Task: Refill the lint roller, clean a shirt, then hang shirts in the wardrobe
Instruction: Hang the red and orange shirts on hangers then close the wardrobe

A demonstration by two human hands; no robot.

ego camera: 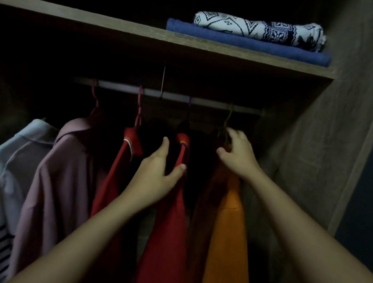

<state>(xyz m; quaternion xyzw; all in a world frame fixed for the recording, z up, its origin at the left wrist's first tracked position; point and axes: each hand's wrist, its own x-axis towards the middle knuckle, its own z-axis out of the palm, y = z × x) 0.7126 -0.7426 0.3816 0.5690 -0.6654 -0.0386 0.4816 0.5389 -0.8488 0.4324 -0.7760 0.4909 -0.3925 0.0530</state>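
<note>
Inside the wardrobe (341, 114), 5 shirts hang off the rail (174, 96), which runs left-right w/ a slight dip to the right. Each shirt's long axis is straight down, edge-on to the camera. L to R: white striped shirt (6, 189), pink shirt (61, 184), red shirt (114, 179), second red shirt (164, 245), orange shirt (229, 242). Left hand (160, 173) is half closed, thumb & fingers pinching the second red shirt's shoulder just under the collar. Right hand (240, 155) is curled at the orange shirt's neck by the green hanger (227, 123); can't tell if it's actually gripping. Shelf (124, 26) above has a folded blue cloth (241, 41) w/ a patterned roll (259, 30) on top. Super dark in there, hanger hooks barely show, shirt hems cut off at the bottom
</note>
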